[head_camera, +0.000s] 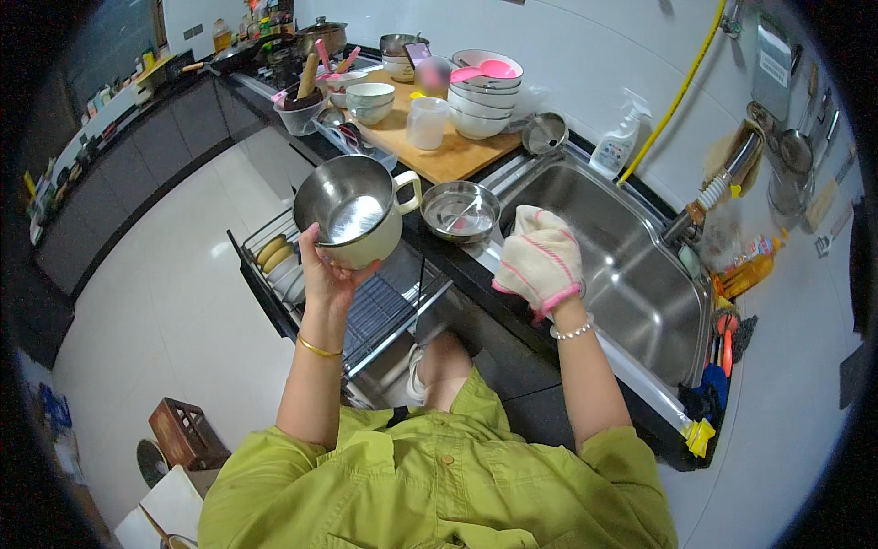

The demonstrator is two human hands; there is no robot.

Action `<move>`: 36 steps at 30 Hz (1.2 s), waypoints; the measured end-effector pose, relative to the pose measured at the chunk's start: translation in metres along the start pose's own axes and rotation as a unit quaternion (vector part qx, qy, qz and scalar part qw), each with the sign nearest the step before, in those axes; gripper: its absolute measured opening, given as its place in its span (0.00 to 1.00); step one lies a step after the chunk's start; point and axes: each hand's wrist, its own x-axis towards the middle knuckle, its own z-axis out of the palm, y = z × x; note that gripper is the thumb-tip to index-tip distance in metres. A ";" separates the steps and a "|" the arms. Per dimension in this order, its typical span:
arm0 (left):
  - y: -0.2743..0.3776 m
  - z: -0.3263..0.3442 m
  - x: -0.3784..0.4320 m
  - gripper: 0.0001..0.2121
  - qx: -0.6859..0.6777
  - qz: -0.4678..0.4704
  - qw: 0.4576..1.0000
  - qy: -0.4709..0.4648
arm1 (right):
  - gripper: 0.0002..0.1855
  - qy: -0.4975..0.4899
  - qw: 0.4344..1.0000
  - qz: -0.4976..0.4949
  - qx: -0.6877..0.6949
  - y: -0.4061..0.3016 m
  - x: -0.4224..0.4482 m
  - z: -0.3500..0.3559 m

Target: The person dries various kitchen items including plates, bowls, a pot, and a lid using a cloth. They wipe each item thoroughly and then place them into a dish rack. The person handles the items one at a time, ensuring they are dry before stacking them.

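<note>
My left hand (334, 274) grips a cream metal cup with a handle (370, 247) from below, its steel inside facing up. The cup is over a pulled-out wire dish drawer (384, 309). A cream cloth with pink stripes (542, 254) covers my right hand (538, 267) at the near edge of the steel sink (617, 274); the cloth hides its fingers. Between the hands, a round steel bowl (461, 211) rests on the black counter edge.
Behind stands a wooden board (453, 165) with a stack of bowls (480, 103), green bowls (370, 103) and a translucent cup (426, 123). A spray bottle (617, 141) stands behind the sink. Plates (281, 264) fill the drawer's left side. A wooden stool (185, 432) stands on the floor.
</note>
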 end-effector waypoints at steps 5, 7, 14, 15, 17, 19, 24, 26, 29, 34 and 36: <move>-0.002 -0.002 0.004 0.33 -0.002 -0.035 0.999 0.001 | 0.06 -0.071 0.994 0.032 -0.078 0.003 0.015 0.028; -0.002 -0.001 0.007 0.32 0.007 -0.043 0.999 -0.010 | 0.09 -0.108 0.976 -0.046 -0.184 0.021 0.018 0.043; 0.002 0.017 0.009 0.34 0.074 -0.032 0.997 -0.022 | 0.08 -0.172 0.926 -0.138 -0.308 0.059 0.022 0.069; 0.001 0.015 0.012 0.33 0.071 -0.037 0.996 -0.028 | 0.08 -0.136 0.934 -0.162 -0.287 0.053 0.020 0.068; -0.001 0.016 0.014 0.33 0.062 -0.040 0.997 -0.028 | 0.07 -0.076 0.939 -0.191 -0.275 0.053 0.020 0.066; -0.002 0.019 0.012 0.33 0.047 -0.032 0.998 -0.016 | 0.08 -0.029 0.933 -0.206 -0.293 0.054 0.025 0.058; -0.001 0.027 0.014 0.34 0.066 -0.053 0.995 -0.046 | 0.09 -0.021 0.946 -0.096 -0.310 0.062 0.031 0.013; -0.003 0.037 0.016 0.34 0.081 -0.060 0.994 -0.050 | 0.09 0.030 0.949 -0.102 -0.298 0.056 0.032 -0.008; -0.008 0.044 0.029 0.34 0.077 -0.091 0.989 -0.087 | 0.09 0.101 0.976 -0.049 -0.186 0.058 0.027 -0.026; -0.013 0.055 0.055 0.33 0.056 -0.132 0.985 -0.099 | 0.10 0.113 0.981 -0.005 -0.158 0.084 0.017 -0.036; -0.010 0.056 0.063 0.34 0.097 -0.153 0.981 -0.065 | 0.09 0.115 0.985 0.001 -0.126 0.094 0.012 -0.035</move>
